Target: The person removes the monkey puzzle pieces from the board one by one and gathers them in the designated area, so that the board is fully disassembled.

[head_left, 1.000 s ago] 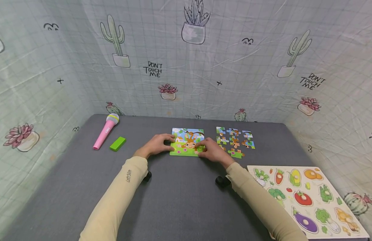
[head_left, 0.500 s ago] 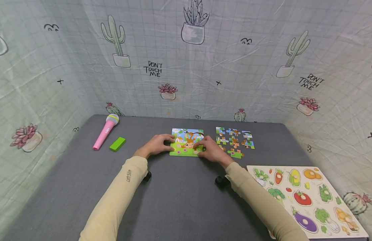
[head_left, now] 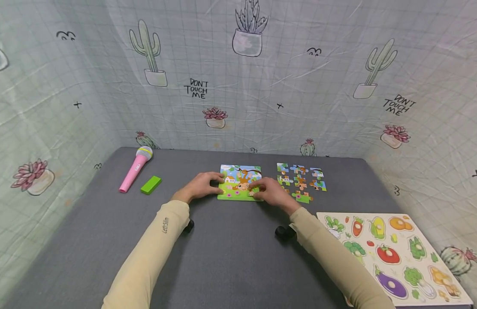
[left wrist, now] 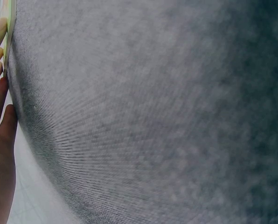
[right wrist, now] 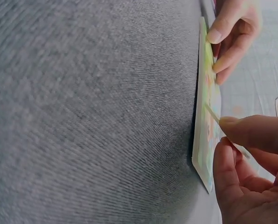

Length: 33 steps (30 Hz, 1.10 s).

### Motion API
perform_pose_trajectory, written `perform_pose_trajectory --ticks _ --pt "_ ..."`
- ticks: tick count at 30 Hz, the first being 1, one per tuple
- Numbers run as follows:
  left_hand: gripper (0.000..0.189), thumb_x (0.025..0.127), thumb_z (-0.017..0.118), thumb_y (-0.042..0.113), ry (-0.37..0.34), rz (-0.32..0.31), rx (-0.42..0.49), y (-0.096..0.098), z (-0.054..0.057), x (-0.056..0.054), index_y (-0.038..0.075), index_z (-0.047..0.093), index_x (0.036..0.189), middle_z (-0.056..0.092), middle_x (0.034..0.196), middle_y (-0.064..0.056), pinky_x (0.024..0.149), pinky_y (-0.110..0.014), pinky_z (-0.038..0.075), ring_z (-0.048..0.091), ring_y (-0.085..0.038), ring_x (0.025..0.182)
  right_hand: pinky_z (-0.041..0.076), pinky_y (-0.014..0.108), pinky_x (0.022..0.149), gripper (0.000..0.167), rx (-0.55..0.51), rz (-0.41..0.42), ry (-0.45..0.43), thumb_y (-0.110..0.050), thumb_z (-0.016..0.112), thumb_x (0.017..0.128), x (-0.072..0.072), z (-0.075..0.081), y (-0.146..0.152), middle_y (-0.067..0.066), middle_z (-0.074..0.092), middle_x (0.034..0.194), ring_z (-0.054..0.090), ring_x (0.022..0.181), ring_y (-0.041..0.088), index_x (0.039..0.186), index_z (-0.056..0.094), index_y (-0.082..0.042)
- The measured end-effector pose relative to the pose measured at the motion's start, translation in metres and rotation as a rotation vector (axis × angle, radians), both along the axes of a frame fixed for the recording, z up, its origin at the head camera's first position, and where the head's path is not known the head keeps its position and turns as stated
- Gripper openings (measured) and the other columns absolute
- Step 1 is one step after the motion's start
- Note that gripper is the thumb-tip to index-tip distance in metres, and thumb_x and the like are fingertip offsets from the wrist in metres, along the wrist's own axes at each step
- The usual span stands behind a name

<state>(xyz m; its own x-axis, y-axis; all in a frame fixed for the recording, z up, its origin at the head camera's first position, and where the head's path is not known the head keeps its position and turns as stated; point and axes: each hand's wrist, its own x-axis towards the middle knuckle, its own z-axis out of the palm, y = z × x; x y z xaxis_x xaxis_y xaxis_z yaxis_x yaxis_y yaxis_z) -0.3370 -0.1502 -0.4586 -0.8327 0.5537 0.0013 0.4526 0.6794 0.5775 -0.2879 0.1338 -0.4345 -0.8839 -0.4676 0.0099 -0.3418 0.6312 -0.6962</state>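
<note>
A small jigsaw puzzle board [head_left: 234, 198] with a cartoon monkey picture lies flat at the far middle of the table. My left hand [head_left: 199, 186] rests at its left edge, thumb near the front corner and fingers farther back. Over the board's right side, my right hand [head_left: 274, 193] pinches a thin puzzle piece [right wrist: 213, 113] between thumb and fingers. In the right wrist view that piece shows nearly edge-on, its tip close to the board's face; its printed side is mostly hidden. Several loose puzzle pieces [head_left: 301, 183] are laid out in rows just right of the board.
A pink toy microphone [head_left: 135, 170] and a green block [head_left: 151, 185] lie on the left of the grey table [head_left: 230, 257]. A large vegetable peg board [head_left: 406, 274] lies at the front right, partly under the right sleeve [head_left: 335, 262]. Printed cloth walls the table's back and sides.
The fingers of my right hand shift slightly over the board's right side, still pinching the puzzle piece. My left hand, the board and the loose pieces keep their places.
</note>
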Motion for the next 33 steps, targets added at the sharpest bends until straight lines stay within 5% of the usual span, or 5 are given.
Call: perform_pose_trajectory --ticks 4,8,17,26,33 --pt "0.045 0.089 0.074 0.028 0.005 -0.006 -0.004 0.0 0.001 0.0 0.004 0.066 0.126 0.05 0.145 -0.009 0.114 -0.049 0.032 0.04 -0.03 0.138 0.04 0.033 0.06 0.026 -0.005 -0.052 -0.057 -0.008 0.066 0.092 0.001 0.002 0.004 0.01 0.064 0.115 0.049 0.078 0.02 0.118 0.071 -0.007" --pt "0.044 0.089 0.074 0.028 0.01 -0.011 -0.006 0.0 0.003 0.001 0.004 0.066 0.125 0.051 0.145 -0.009 0.114 -0.049 0.032 0.041 -0.031 0.137 0.047 0.035 0.067 0.025 -0.019 -0.107 -0.059 -0.014 0.067 0.093 0.006 0.004 0.015 0.012 0.063 0.123 0.058 0.094 0.025 0.117 0.071 -0.006" --pt "0.044 0.09 0.072 0.028 0.017 -0.009 -0.008 -0.001 0.0 0.002 0.004 0.066 0.126 0.05 0.145 -0.009 0.114 -0.049 0.032 0.04 -0.031 0.138 0.053 0.039 0.079 0.029 -0.093 -0.187 -0.075 -0.01 0.067 0.093 0.017 0.004 0.068 0.015 0.062 0.128 0.062 0.103 0.029 0.121 0.068 -0.005" --pt "0.043 0.09 0.073 0.028 0.014 -0.007 -0.003 -0.002 0.001 0.002 0.005 0.067 0.125 0.051 0.145 -0.009 0.114 -0.049 0.032 0.04 -0.031 0.138 0.051 0.049 0.088 0.039 -0.091 -0.298 -0.162 -0.014 0.059 0.099 0.032 0.012 0.129 0.023 0.048 0.141 0.054 0.117 0.039 0.135 0.055 -0.001" --pt "0.044 0.09 0.072 0.029 0.019 -0.014 -0.011 -0.003 0.0 0.0 0.005 0.066 0.126 0.051 0.145 -0.009 0.114 -0.049 0.032 0.04 -0.031 0.138 0.051 0.049 0.093 0.04 -0.053 -0.327 -0.207 -0.011 0.054 0.101 0.038 0.011 0.16 0.029 0.048 0.136 0.053 0.116 0.042 0.138 0.05 0.004"
